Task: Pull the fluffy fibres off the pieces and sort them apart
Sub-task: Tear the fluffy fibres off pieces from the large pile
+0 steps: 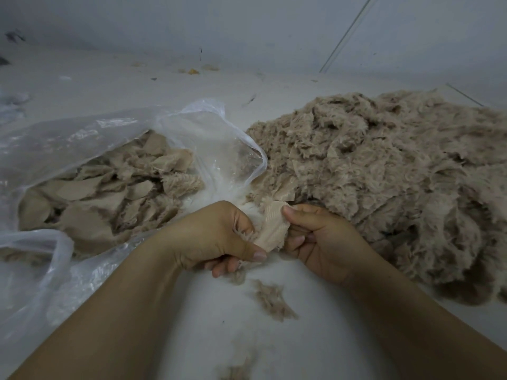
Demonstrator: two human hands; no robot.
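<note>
Beige backing cloth with a ribbed weave is what we are holding between us: a small fur fabric scrap [271,224], just above the pale floor [315,346], between the plastic bag [115,138] and the big heap of fluffy pieces [384,171]. Our left hand [216,237] is gripping its lower end, thumb pressing along the cloth and the other fingers curling under it. Our right hand [321,242] is pinching the upper edge, thumb on top and fingers folding behind.

To do this step well, we are thinking it is better to keep the left grip firm near the root of the pile and to pull small tufts, not a large bunch, so the cloth is not tearing.

Loose fibre tufts [270,298] are lying on the floor just below our hands. The open mouth of the bag, holding flatter scraps [109,193], is near on the left; the heap is touching our right hand's side. Free room is mostly toward us, between our forearms.
</note>
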